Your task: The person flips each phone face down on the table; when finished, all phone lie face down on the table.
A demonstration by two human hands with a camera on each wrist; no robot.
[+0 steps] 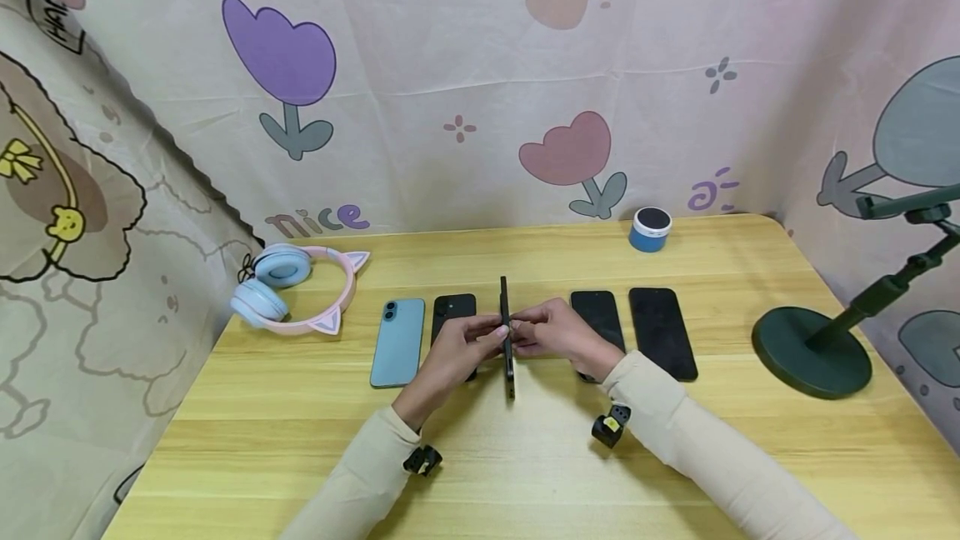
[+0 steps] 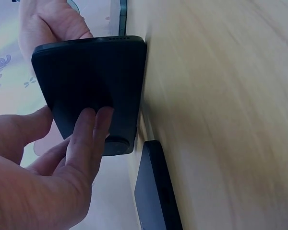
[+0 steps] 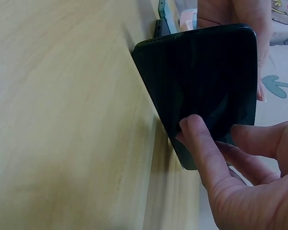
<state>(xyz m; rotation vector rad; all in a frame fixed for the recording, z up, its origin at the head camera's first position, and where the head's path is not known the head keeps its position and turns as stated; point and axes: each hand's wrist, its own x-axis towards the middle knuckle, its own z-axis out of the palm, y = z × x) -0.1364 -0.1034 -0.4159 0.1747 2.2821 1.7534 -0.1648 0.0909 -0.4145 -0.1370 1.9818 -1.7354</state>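
Note:
A dark smartphone (image 1: pixel 506 357) is held on edge between both hands, so the head view shows only its narrow side. My left hand (image 2: pixel 57 177) grips it, two fingertips flat against one dark face and the thumb at its upper edge. On the opposite face lie the fingertips and bent thumb of my right hand (image 3: pixel 259 177). A round camera bump (image 2: pixel 116 144) shows at one end in the left wrist view. Behind the left hand lies a black phone (image 1: pixel 454 305), partly hidden; another dark phone (image 1: pixel 596 311) lies partly under the right wrist.
A light blue phone (image 1: pixel 397 344) lies at the left of the row, a dark phone (image 1: pixel 663 332) at the right. Cat-ear headphones (image 1: pixel 341 294) rest far left. At the back stands a small blue-and-white cylinder (image 1: pixel 649 232); a green stand's round base (image 1: pixel 810 352) is on the right.

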